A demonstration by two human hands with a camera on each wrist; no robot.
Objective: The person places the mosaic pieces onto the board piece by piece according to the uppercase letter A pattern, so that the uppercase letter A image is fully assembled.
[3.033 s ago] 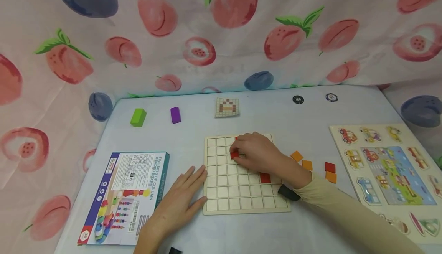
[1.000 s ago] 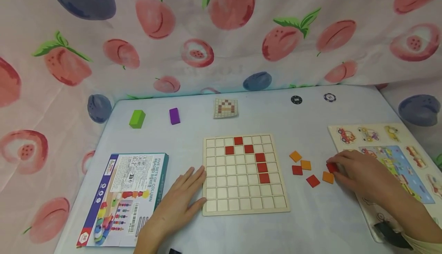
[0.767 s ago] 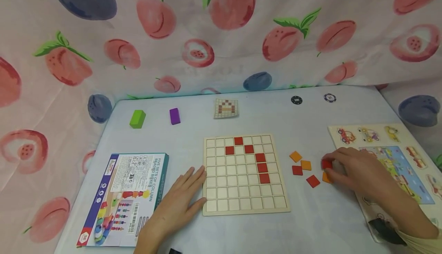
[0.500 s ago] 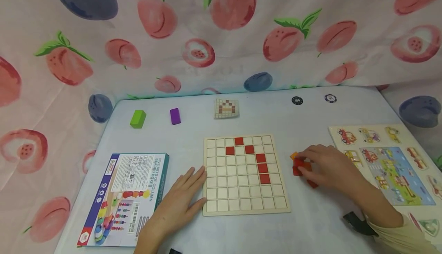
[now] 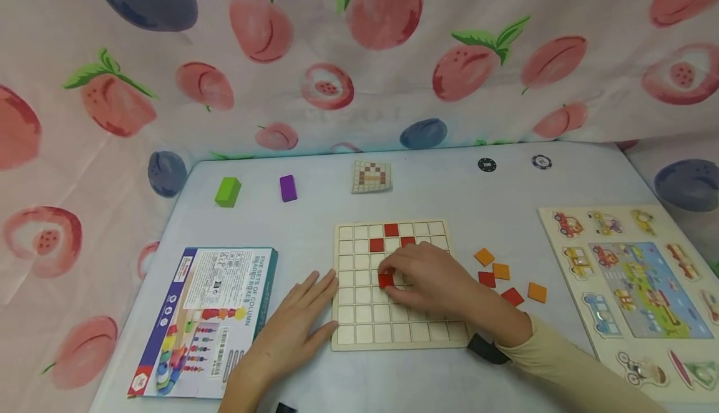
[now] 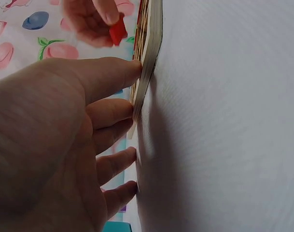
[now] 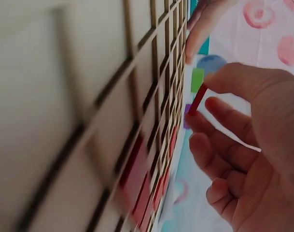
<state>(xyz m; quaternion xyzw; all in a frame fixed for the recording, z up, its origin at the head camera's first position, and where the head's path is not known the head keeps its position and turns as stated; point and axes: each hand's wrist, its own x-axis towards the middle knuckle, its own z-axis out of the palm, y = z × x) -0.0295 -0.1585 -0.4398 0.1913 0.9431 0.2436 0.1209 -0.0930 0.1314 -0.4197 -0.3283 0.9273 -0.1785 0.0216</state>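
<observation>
A wooden grid board (image 5: 362, 333) lies on the table, with red square tiles such as one in its top row (image 5: 391, 230) set in its cells. My right hand (image 5: 429, 279) pinches another red tile (image 5: 385, 281) between thumb and index finger, over the board's middle. In the right wrist view, that tile stands edge-on and tilted, clear of the grid surface. My left hand (image 5: 294, 322) has its fingers extended, with fingertips touching the board's left edge. Several placed tiles on the right side are hidden beneath the right hand.
Right of the board lie loose orange tiles (image 5: 537, 292) and red tiles (image 5: 512, 297). Farther right is a picture puzzle (image 5: 567, 288); a printed box (image 5: 224, 282) is at left. A pattern card (image 5: 371, 177), green block (image 5: 228, 192), purple block (image 5: 288, 188) and two chips (image 5: 487, 165) sit behind.
My right hand placed a red tile in the second row, picked up another from the right, and carried it left over the board. My left hand stayed at the edge.
</observation>
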